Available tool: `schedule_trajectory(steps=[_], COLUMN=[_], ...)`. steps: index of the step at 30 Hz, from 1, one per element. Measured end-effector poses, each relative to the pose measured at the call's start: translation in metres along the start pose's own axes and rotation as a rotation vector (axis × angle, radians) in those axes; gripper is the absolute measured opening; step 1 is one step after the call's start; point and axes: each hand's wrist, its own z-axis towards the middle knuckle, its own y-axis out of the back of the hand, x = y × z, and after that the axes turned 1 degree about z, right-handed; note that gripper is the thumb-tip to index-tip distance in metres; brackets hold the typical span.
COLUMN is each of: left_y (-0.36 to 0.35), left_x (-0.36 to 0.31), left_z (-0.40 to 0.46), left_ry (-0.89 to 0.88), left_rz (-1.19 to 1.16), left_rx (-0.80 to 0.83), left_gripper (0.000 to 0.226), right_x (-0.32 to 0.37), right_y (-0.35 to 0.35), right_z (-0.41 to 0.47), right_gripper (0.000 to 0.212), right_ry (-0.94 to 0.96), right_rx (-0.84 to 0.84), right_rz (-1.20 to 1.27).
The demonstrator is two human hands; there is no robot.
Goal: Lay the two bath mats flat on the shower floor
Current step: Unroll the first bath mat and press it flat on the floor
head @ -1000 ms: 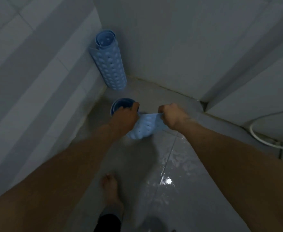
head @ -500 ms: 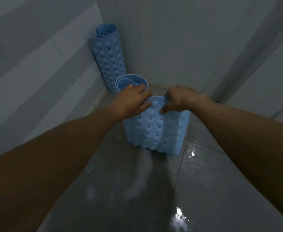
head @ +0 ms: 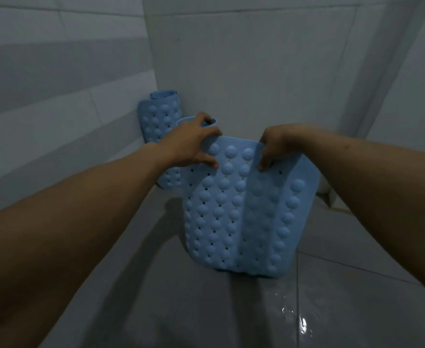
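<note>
A light blue bath mat [head: 234,212] with raised bumps and small holes hangs partly unrolled in front of me, its lower edge just above the wet grey shower floor [head: 357,297]. My left hand [head: 191,141] grips its top left, where the rest stays rolled. My right hand [head: 276,144] pinches the top edge further right. A second blue mat [head: 156,119] stands rolled upright in the corner behind my left hand, partly hidden.
White tiled walls [head: 55,96] close in on the left and at the back, meeting in the corner. A wall edge or door frame [head: 357,96] runs down at the right. Water glints on the floor tiles [head: 302,322] near me.
I have lifted the mat and pulled my hands apart, so more of it has unrolled and hangs down. The view has tilted up towards the corner.
</note>
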Motion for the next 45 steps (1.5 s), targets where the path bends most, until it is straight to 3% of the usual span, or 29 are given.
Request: schedule_trajectory(steps=[7,11,14,18,23,26,29,37,39,42,45], left_y=[0.028,0.034,0.036,0.033,0.031,0.027,0.024,0.010,0.006,0.002,0.011], left_x=[-0.002,-0.002,0.009,0.005,-0.012,-0.019,-0.021,0.008,0.008,0.014,0.011], left_z=[0.007,0.004,-0.001,0.002,0.014,0.019,0.023,0.027,0.027,0.024,0.009], left_ry=[-0.043,0.020,-0.025,-0.098,-0.161,-0.081,-0.056,0.087,0.139,0.196,0.112], left_rz=[0.026,0.010,0.094,0.157,0.063,0.010,0.147,0.297,0.306,0.163,-0.105], left_rx=[0.197,0.200,0.249,0.129,0.107,0.134,0.112,0.021,-0.017,-0.127,-0.138], left_gripper=[0.077,0.080,0.086,0.072,0.036,0.042,0.053,0.036,0.024,0.017,0.024], right_x=[0.000,-0.008,-0.030,-0.059,-0.086,-0.098,-0.106,-0.130,-0.132,-0.141,-0.156], right_y=[0.001,0.016,0.019,0.018,0.007,-0.004,-0.011,-0.024,-0.024,-0.022,-0.025], right_z=[-0.030,-0.049,-0.064,-0.086,-0.110,-0.124,-0.138,-0.149,-0.145,-0.143,-0.152], right_gripper=[0.051,0.042,0.042,0.041,0.032,0.039,0.043,0.048,0.048,0.047,0.051], right_ry=[-0.055,-0.088,-0.146,-0.267,-0.422,-0.463,-0.484,-0.530,-0.519,-0.529,-0.552], right_rx=[-0.064,-0.190,-0.279,-0.304,-0.314,-0.297,-0.264,-0.235,-0.244,-0.250,-0.265], right_rz=[0.014,0.000,-0.036,-0.037,0.018,0.054,0.058,0.057,0.061,0.084,0.102])
